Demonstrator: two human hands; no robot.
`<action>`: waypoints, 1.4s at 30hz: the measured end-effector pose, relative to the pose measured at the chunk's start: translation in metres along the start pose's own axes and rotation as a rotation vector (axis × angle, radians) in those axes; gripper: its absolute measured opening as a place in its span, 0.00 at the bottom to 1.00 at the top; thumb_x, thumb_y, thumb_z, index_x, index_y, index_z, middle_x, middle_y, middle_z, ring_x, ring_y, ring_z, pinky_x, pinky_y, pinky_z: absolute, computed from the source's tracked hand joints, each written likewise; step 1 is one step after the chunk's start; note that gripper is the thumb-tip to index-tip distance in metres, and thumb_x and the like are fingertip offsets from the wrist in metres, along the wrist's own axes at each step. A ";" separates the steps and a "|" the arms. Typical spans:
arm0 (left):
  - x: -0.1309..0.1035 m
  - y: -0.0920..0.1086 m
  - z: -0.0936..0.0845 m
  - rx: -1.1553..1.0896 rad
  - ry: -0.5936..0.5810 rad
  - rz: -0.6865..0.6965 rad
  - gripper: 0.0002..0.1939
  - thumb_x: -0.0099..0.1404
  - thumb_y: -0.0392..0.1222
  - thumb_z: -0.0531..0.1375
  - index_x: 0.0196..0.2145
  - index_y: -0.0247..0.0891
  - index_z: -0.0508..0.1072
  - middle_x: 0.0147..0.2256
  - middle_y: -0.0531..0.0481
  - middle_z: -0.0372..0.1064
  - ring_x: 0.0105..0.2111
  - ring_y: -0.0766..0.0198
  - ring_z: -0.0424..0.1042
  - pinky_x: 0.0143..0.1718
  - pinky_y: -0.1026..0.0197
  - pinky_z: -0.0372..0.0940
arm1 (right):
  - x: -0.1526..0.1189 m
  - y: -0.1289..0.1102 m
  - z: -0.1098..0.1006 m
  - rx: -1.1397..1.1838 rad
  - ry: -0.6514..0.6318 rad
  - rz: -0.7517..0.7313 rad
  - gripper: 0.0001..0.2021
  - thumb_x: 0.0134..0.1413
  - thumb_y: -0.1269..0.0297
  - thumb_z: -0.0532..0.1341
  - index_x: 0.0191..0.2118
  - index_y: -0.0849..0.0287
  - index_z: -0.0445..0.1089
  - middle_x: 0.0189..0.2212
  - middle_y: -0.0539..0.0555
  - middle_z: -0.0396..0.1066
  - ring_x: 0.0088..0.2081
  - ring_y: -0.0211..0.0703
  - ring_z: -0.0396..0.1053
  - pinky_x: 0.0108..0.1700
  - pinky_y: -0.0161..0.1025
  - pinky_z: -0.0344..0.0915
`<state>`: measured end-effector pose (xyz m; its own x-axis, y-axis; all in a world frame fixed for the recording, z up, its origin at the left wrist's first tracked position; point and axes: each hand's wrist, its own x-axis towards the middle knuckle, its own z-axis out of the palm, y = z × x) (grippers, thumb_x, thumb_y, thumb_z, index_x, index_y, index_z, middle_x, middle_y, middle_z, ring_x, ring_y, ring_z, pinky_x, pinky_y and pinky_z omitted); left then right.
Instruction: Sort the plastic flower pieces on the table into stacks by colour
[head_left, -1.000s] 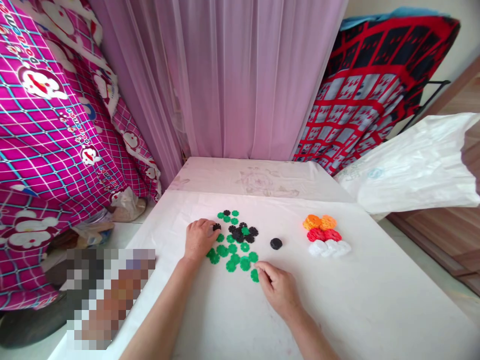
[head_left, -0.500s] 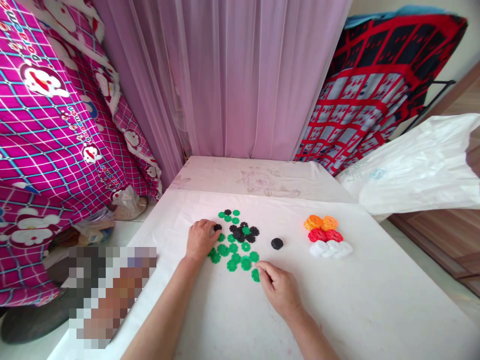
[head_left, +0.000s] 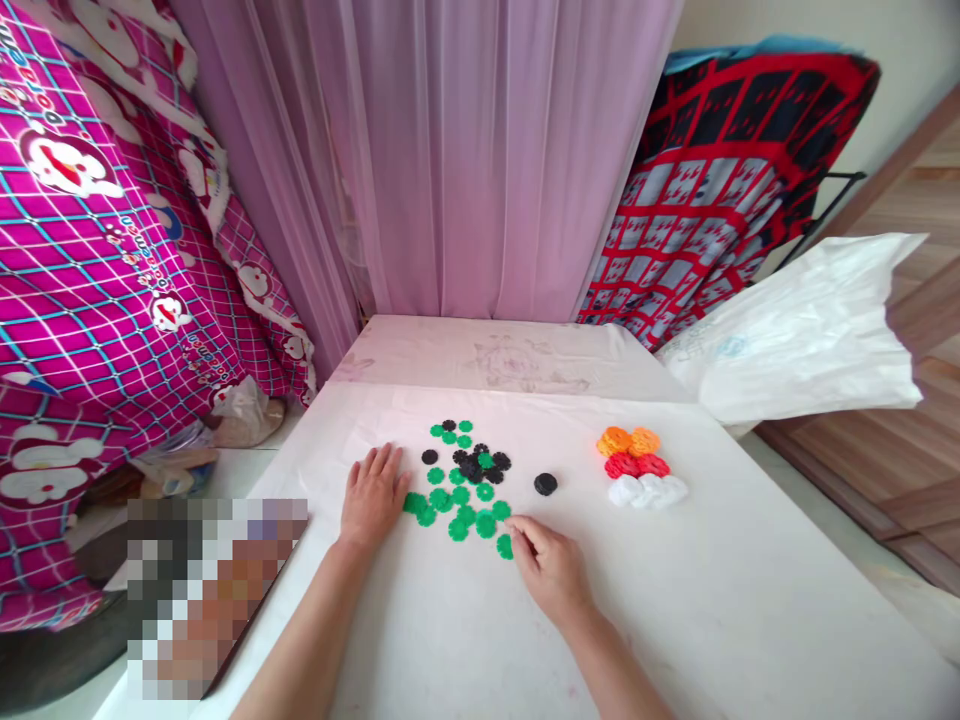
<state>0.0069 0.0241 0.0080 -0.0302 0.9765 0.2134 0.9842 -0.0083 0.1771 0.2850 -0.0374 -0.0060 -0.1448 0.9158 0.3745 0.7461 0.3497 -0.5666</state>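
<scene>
My left hand point(head_left: 375, 497) lies on the table with its fingers stretched out, holding nothing. Just right of it are scattered green notched discs point(head_left: 459, 528), and a single black disc point(head_left: 429, 457) lies beyond its fingertips. My right hand point(head_left: 551, 568) has its fingers curled together; whatever may be inside is hidden. At its fingertips is a green disc point(head_left: 505, 547), and I cannot tell whether they touch. Several black discs point(head_left: 471, 467) are clustered behind the green ones, with a green disc point(head_left: 486, 460) on top. A small pile of black discs point(head_left: 545, 484) sits apart, beyond my right hand.
Orange discs point(head_left: 618, 439), red discs point(head_left: 636, 466) and white discs point(head_left: 646, 491) form groups on the right of the white-covered table point(head_left: 720, 600). A white plastic bag point(head_left: 802, 335) stands at the right edge. A pixelated object point(head_left: 225, 600) lies at the left edge.
My left hand has drawn back to the left from the single black disc and flattened onto the table. My right hand has stayed by the green disc. The view has shifted slightly.
</scene>
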 end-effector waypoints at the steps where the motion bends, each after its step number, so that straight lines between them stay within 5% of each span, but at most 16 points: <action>1: -0.001 0.002 -0.001 0.013 -0.008 -0.004 0.25 0.70 0.48 0.48 0.60 0.40 0.65 0.63 0.43 0.60 0.63 0.50 0.57 0.62 0.42 0.53 | 0.002 0.000 0.001 -0.010 0.022 0.014 0.14 0.62 0.66 0.50 0.41 0.55 0.74 0.33 0.52 0.78 0.33 0.41 0.76 0.35 0.34 0.67; 5: -0.003 0.006 -0.003 0.017 -0.020 -0.012 0.24 0.71 0.44 0.46 0.61 0.41 0.65 0.63 0.44 0.59 0.63 0.52 0.57 0.63 0.43 0.52 | 0.024 -0.008 0.009 -0.130 0.057 0.122 0.14 0.58 0.67 0.53 0.46 0.58 0.72 0.39 0.56 0.75 0.36 0.42 0.74 0.37 0.36 0.67; 10: -0.002 0.005 -0.003 0.018 -0.030 -0.074 0.24 0.71 0.43 0.45 0.61 0.40 0.64 0.64 0.43 0.58 0.64 0.51 0.56 0.63 0.43 0.51 | 0.061 -0.030 0.016 -0.377 -0.067 0.316 0.11 0.59 0.64 0.57 0.44 0.59 0.71 0.40 0.59 0.72 0.36 0.44 0.73 0.35 0.37 0.65; 17: 0.000 0.006 -0.004 0.036 -0.050 -0.114 0.26 0.71 0.46 0.45 0.63 0.39 0.62 0.65 0.43 0.55 0.65 0.49 0.53 0.64 0.41 0.49 | 0.080 -0.043 0.021 -0.415 -0.103 0.428 0.09 0.59 0.61 0.59 0.42 0.58 0.70 0.39 0.57 0.72 0.32 0.43 0.73 0.32 0.37 0.62; 22: 0.000 0.005 -0.009 0.031 -0.067 -0.094 0.26 0.71 0.47 0.45 0.62 0.37 0.62 0.65 0.43 0.55 0.65 0.49 0.53 0.64 0.42 0.49 | 0.071 -0.036 0.029 -0.367 -0.060 0.376 0.08 0.58 0.63 0.60 0.41 0.58 0.72 0.37 0.56 0.73 0.32 0.42 0.73 0.32 0.35 0.62; 26: -0.001 0.003 -0.008 0.025 -0.055 -0.083 0.26 0.71 0.48 0.45 0.62 0.38 0.63 0.65 0.43 0.56 0.65 0.49 0.53 0.64 0.42 0.48 | 0.045 -0.027 0.028 -0.213 0.149 0.194 0.09 0.57 0.63 0.60 0.42 0.57 0.72 0.32 0.52 0.72 0.31 0.39 0.71 0.33 0.33 0.63; 33: -0.001 -0.001 -0.004 0.019 -0.016 -0.063 0.25 0.71 0.49 0.45 0.60 0.40 0.65 0.64 0.45 0.58 0.64 0.50 0.54 0.64 0.43 0.48 | 0.023 0.014 -0.023 -0.220 0.418 0.170 0.13 0.60 0.56 0.55 0.41 0.57 0.72 0.31 0.53 0.72 0.28 0.37 0.68 0.34 0.34 0.63; 37: -0.001 -0.003 -0.003 -0.015 -0.009 -0.054 0.24 0.70 0.49 0.46 0.60 0.41 0.65 0.63 0.44 0.58 0.64 0.49 0.53 0.63 0.42 0.49 | 0.032 0.035 -0.038 -0.283 0.408 0.230 0.13 0.59 0.56 0.55 0.39 0.57 0.73 0.30 0.52 0.73 0.28 0.38 0.67 0.33 0.35 0.62; 42: -0.001 -0.005 -0.002 -0.021 -0.009 -0.054 0.24 0.69 0.48 0.48 0.60 0.44 0.65 0.63 0.45 0.59 0.64 0.50 0.53 0.63 0.42 0.49 | 0.039 0.036 -0.030 -0.259 0.355 0.191 0.11 0.57 0.58 0.56 0.39 0.57 0.73 0.33 0.52 0.73 0.30 0.38 0.67 0.36 0.35 0.62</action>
<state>0.0020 0.0227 0.0093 -0.0817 0.9775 0.1945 0.9773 0.0404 0.2079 0.3259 0.0050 0.0102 0.2085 0.8189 0.5348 0.8816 0.0794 -0.4652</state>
